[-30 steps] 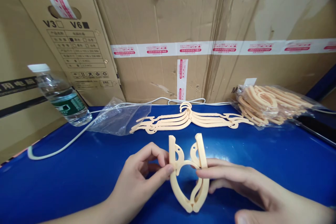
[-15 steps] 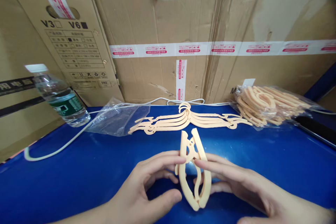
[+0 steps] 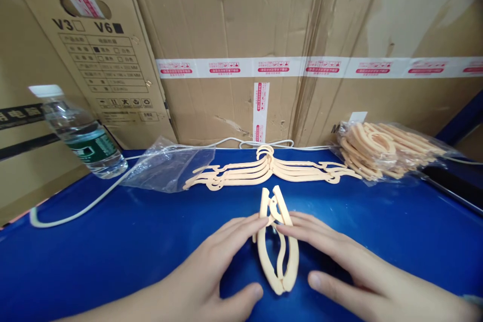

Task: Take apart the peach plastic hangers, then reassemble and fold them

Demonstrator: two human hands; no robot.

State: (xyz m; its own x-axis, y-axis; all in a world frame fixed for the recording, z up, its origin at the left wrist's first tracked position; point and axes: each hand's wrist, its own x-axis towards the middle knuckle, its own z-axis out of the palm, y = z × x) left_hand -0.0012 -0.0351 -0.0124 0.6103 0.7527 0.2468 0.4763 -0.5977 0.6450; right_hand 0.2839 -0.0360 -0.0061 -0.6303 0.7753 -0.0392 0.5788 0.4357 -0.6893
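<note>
A folded cream plastic clothes hanger (image 3: 263, 256) lies on the blue table in front of me, its two arms side by side and a curved piece between them. Flat against its left arm rest the stretched fingers of my left hand (image 3: 222, 256), the thumb well apart from it. From the other side my right hand (image 3: 343, 256) touches the right arm with extended fingers, its thumb also off the hanger. Both hands are open, without a closed grip. Just beyond, several unfolded hangers of the same kind (image 3: 245, 177) lie stacked together, hooks towards the back.
Behind stand large cardboard boxes (image 3: 211, 105). A water bottle (image 3: 88, 146) leans at the left beside a clear plastic bag (image 3: 158, 171). A white cable (image 3: 86, 215) runs along the back. At right lie bagged folded hangers (image 3: 385, 151) and a dark object (image 3: 453, 188).
My fingers have straightened and lie flatter along the folded hanger. The right thumb has come up into view beside it. The inner piece sits at a slightly different angle; the stacked hangers stay put.
</note>
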